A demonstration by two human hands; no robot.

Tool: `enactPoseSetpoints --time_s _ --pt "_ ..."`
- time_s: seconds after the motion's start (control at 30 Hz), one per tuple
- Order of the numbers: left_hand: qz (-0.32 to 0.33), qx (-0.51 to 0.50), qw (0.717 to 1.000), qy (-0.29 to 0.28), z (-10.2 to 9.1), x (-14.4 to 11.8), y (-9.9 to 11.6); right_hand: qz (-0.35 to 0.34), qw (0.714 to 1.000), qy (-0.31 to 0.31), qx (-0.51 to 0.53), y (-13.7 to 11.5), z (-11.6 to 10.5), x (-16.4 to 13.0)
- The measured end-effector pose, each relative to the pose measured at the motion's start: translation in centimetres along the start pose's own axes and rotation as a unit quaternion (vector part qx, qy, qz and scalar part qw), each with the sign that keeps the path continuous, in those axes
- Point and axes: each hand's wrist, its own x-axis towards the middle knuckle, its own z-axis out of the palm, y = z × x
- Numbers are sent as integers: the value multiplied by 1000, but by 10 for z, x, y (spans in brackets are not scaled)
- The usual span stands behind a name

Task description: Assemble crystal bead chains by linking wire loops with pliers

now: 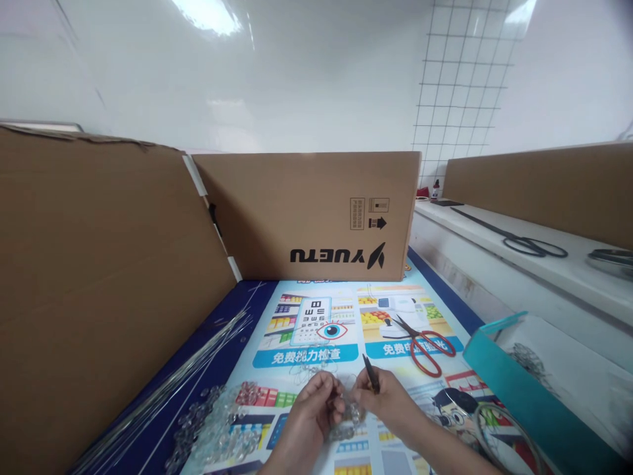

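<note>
My left hand (316,406) is closed in a pinch above the printed mat, at a strand of clear beads (355,413) that hangs between my hands. Its exact grip on the thin wire is too small to make out. My right hand (388,400) is wrapped round a slim black pointed tool (370,373), tip up; its lower part is hidden in the palm. The right fingertips meet close to the same strand. Just beyond my hands lies a loose clear beaded piece (316,366). Red-handled scissors (426,349) lie partly spread, ahead and to the right.
Clear and dark beads (222,422) are heaped at left, beside a bundle of long thin wires (182,373). At right stand a teal box (534,389) holding dark wire and a wire coil (509,439). Cardboard panels (306,218) wall the back and left. Long shears (529,244) rest on a white ledge.
</note>
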Motion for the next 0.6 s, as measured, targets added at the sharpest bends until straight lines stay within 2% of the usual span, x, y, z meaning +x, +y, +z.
enactPoseSetpoints --time_s 0.3,0.6 --pt "-2 51 998 -34 -3 -2 15 6 1000 -3 -15 6 -5 3" --pt "7 103 994 -40 -13 3 10 0 1000 -22 -11 9 -6 4"
